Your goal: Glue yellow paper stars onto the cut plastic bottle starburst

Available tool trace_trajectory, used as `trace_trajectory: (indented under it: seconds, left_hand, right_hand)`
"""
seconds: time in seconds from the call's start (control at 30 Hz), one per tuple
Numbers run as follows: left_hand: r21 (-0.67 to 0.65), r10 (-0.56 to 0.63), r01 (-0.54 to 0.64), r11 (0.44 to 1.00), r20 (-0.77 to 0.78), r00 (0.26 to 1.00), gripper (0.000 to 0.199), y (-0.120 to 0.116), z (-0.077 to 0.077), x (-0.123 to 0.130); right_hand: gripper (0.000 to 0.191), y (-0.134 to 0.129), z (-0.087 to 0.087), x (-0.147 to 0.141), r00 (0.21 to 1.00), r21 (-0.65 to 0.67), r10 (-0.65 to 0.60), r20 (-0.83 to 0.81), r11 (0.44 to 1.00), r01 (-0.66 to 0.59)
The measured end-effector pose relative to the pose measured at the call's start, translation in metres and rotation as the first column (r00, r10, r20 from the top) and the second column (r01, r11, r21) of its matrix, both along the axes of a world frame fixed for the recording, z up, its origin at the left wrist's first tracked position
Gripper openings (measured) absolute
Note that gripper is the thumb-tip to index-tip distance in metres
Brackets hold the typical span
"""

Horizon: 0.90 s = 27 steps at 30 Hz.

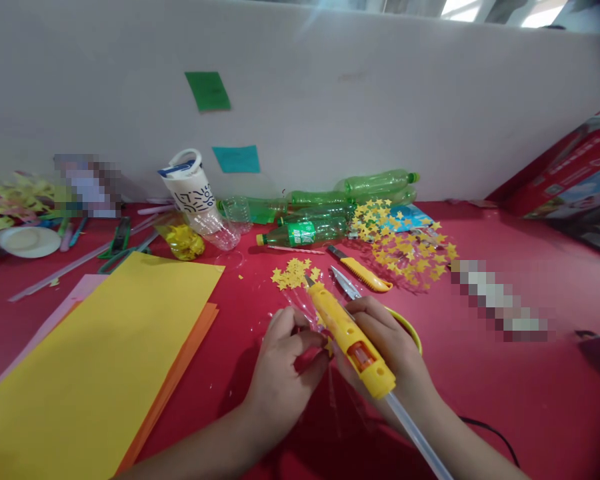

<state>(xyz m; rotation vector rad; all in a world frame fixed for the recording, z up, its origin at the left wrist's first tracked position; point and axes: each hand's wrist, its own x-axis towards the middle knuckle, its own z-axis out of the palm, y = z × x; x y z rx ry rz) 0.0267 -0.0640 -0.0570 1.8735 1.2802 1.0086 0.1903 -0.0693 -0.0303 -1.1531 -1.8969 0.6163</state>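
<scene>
My right hand [387,347] is wrapped round a yellow hot glue gun [337,320], its nozzle pointing away from me and a clear glue stick [415,433] coming out of its rear. Close beside it, my left hand [287,353] pinches a small yellow star [329,346] between thumb and fingers. Thin clear plastic strips run near the fingertips; whether the star is fixed to one I cannot tell. Beyond the nozzle lies a cluster of yellow stars [295,274]. A pair of scissors [346,284] is partly hidden behind my right hand.
A yellow utility knife [363,270] lies past the scissors. Green plastic bottles [325,230] and a star-covered clear plastic piece [405,247] are farther back. Coloured paper sheets [95,353] cover the left side. A white patterned cup [193,190] stands near the wall. A black cord [495,430] trails at right.
</scene>
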Motion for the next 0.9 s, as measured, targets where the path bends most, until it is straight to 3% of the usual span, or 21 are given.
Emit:
trace_trajectory:
  seconds: [0.23, 0.43, 0.67, 0.9]
  left_hand:
    - [0.016, -0.005, 0.004, 1.0, 0.054, 0.999, 0.007, -0.001, -0.004, 0.0]
    - [0.031, 0.022, -0.023, 0.999, 0.026, 0.999, 0.009, 0.002, -0.002, -0.001]
    - [0.064, 0.018, -0.016, 0.998, -0.034, 0.999, 0.009, 0.004, -0.004, 0.0]
    - [0.098, 0.015, -0.011, 0.995, -0.045, 0.999, 0.013, 0.004, -0.003, -0.001]
  right_hand:
    - [0.015, -0.001, 0.0, 0.0, 1.0, -0.013, -0.01, 0.018, 1.0, 0.01]
    - [0.016, -0.007, 0.015, 0.007, 0.998, 0.149, -0.059, -0.011, 0.987, 0.06]
    - [0.012, -0.004, 0.009, 0.012, 0.987, 0.216, 0.155, 0.035, 0.963, -0.159]
    - [0.009, -0.005, 0.006, 0.011, 0.982, 0.149, 0.181, 0.054, 0.971, -0.187]
